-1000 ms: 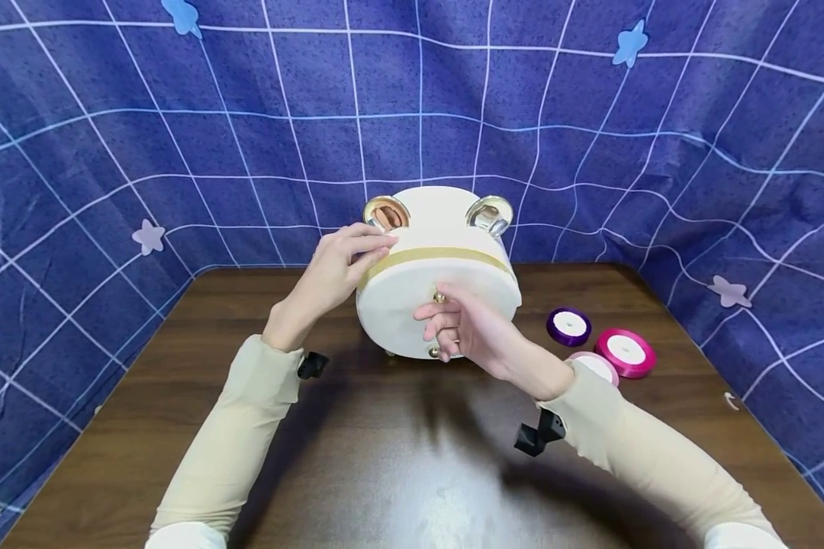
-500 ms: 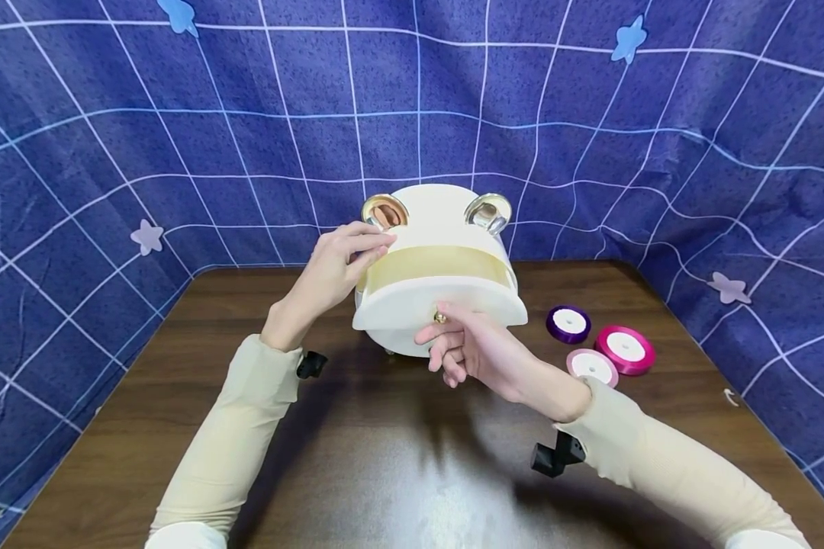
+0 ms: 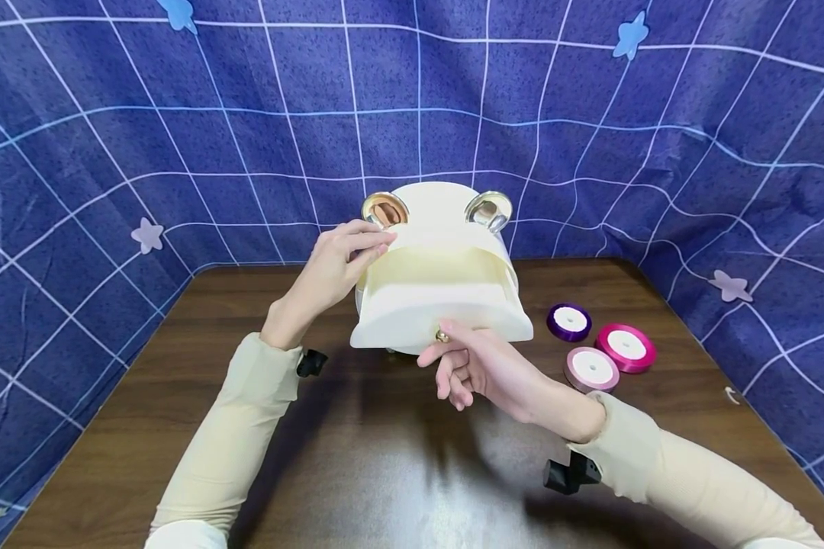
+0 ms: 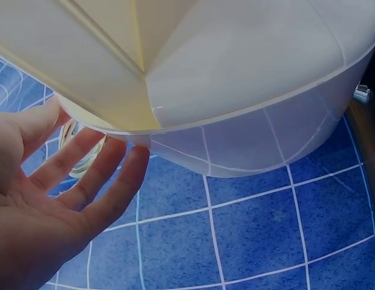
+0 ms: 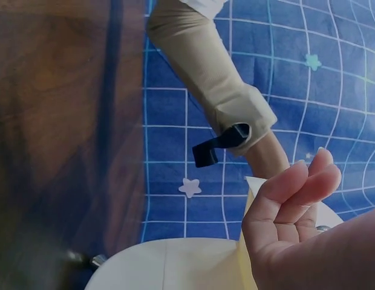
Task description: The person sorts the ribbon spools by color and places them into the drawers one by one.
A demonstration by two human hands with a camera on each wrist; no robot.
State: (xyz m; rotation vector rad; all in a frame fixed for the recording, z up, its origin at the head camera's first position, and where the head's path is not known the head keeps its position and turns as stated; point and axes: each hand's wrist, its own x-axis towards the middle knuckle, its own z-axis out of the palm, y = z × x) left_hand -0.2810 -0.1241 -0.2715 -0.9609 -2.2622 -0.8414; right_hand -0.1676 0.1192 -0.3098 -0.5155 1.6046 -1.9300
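Note:
A white rounded storage box (image 3: pixel 436 207) stands at the back of the table, with two shiny gold ears (image 3: pixel 489 212) on top. Its upper drawer (image 3: pixel 386 326) is pulled out, showing a pale yellowish inside with nothing visible in it. My right hand (image 3: pixel 484 370) pinches the gold knob (image 3: pixel 442 335) on the drawer front between thumb and index finger, the other fingers loosely bent below. My left hand (image 3: pixel 333 261) rests against the box's upper left edge. In the left wrist view, its spread fingers (image 4: pixel 118 187) touch the side wall. The lower knob is hidden.
Three ribbon spools lie to the right of the box: purple (image 3: pixel 568 322), magenta (image 3: pixel 626 348) and pink (image 3: pixel 591 369). A dark wooden table (image 3: pixel 384 457) spreads out in front. Behind hangs a blue gridded cloth (image 3: pixel 302 145) with star shapes. A small white hook (image 3: pixel 731 396) sits near the right edge.
The upper drawer has slid out toward me from shut, the right hand moving forward and down with its knob. The left hand has stayed at the box's edge.

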